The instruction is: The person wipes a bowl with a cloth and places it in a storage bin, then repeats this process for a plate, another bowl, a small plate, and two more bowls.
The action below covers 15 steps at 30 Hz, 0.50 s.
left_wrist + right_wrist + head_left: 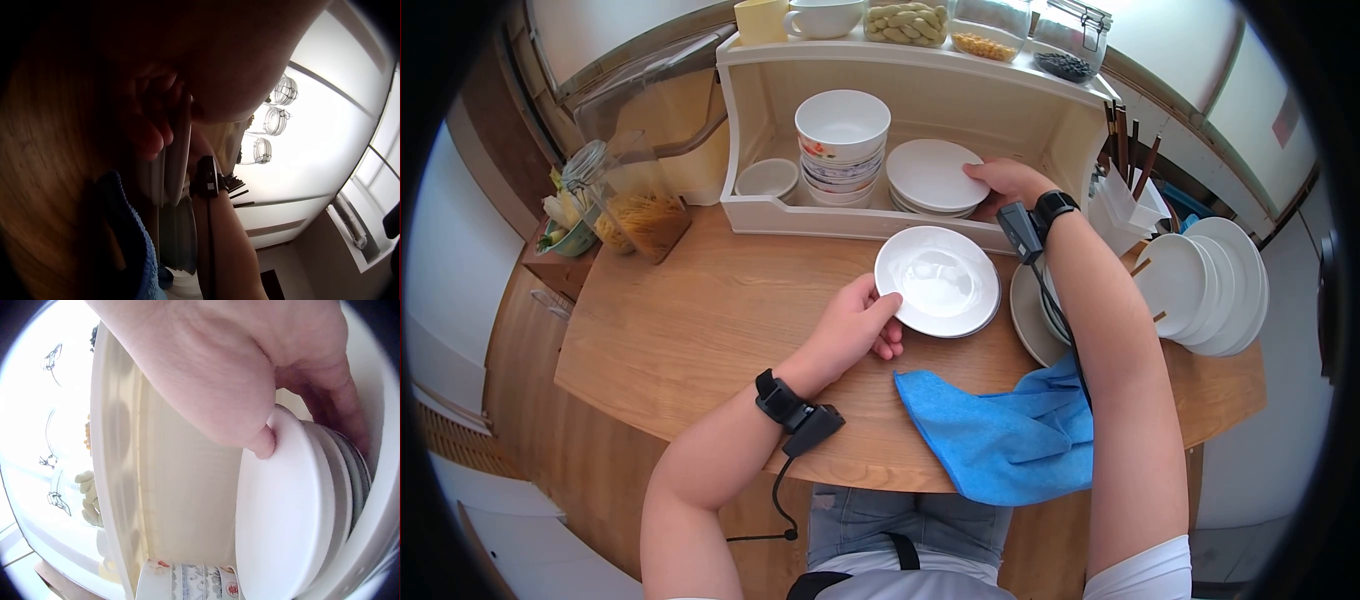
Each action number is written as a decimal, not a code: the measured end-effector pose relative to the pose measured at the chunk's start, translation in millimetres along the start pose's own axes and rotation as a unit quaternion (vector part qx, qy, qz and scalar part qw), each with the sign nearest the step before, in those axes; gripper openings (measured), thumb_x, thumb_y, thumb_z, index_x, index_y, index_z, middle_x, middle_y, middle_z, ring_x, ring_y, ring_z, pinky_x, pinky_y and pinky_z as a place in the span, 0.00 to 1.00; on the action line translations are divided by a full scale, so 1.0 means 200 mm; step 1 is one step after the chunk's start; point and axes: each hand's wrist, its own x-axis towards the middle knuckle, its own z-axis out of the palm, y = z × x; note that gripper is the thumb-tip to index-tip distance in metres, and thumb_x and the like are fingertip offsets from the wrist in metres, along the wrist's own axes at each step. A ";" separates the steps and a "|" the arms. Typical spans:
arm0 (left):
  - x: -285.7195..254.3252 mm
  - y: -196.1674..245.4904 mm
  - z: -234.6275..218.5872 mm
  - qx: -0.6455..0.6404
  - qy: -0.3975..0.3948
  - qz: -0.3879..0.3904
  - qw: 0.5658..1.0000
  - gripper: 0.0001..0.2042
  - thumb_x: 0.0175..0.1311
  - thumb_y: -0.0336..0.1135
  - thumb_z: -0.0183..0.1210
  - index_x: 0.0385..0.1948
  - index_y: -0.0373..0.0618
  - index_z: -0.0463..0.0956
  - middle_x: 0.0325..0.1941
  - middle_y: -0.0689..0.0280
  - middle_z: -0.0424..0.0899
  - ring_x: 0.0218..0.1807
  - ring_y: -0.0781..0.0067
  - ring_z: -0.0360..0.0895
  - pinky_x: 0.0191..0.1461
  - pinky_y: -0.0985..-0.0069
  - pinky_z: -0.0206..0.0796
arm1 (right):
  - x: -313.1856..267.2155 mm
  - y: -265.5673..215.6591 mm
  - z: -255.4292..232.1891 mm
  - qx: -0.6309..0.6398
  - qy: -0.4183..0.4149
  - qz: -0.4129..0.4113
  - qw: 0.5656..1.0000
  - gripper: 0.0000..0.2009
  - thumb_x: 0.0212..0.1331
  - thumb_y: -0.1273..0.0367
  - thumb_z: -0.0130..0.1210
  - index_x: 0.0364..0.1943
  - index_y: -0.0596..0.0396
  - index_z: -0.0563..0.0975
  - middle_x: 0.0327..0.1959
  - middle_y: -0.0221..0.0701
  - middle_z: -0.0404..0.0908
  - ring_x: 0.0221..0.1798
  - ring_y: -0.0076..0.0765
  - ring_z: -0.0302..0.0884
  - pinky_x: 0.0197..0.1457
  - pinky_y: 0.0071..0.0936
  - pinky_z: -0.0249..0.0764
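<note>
Pinching a round white dish (937, 281) by its left rim with the left hand (855, 325), just outside the rack (830, 221), while gripping stacked plates (933, 174) inside by their right edge with the right hand (1012, 184).

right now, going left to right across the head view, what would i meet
Clear container of pasta, small white bowl, left hand, white dish that it holds, right hand, white chopstick holder, standing white plates.
</note>
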 end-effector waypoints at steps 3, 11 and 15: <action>0.00 0.00 0.00 -0.003 -0.001 -0.003 1.000 0.12 0.75 0.37 0.51 0.50 0.40 0.70 0.28 0.64 0.78 0.26 0.73 0.79 0.29 0.79 0.74 | 0.00 -0.02 -0.01 -0.007 -0.032 0.031 0.999 0.27 0.73 0.54 0.49 0.64 0.63 0.68 0.59 0.47 0.75 0.54 0.53 0.82 0.55 0.48 0.82; -0.01 0.01 0.00 -0.057 0.019 -0.015 0.998 0.11 0.73 0.37 0.52 0.49 0.41 0.71 0.27 0.65 0.77 0.26 0.74 0.79 0.29 0.79 0.74 | -0.30 -0.19 0.03 -0.442 0.156 -0.118 0.875 0.34 0.67 0.50 0.53 0.67 0.65 0.67 0.58 0.49 0.77 0.55 0.45 0.81 0.59 0.35 0.77; -0.01 0.00 0.00 -0.054 0.020 -0.012 0.998 0.11 0.73 0.37 0.53 0.49 0.41 0.71 0.29 0.65 0.77 0.26 0.74 0.78 0.30 0.79 0.73 | -0.86 -0.20 0.25 -0.305 0.041 -0.284 0.908 0.13 0.70 0.62 0.55 0.46 0.59 0.78 0.38 0.35 0.83 0.42 0.32 0.80 0.47 0.34 0.77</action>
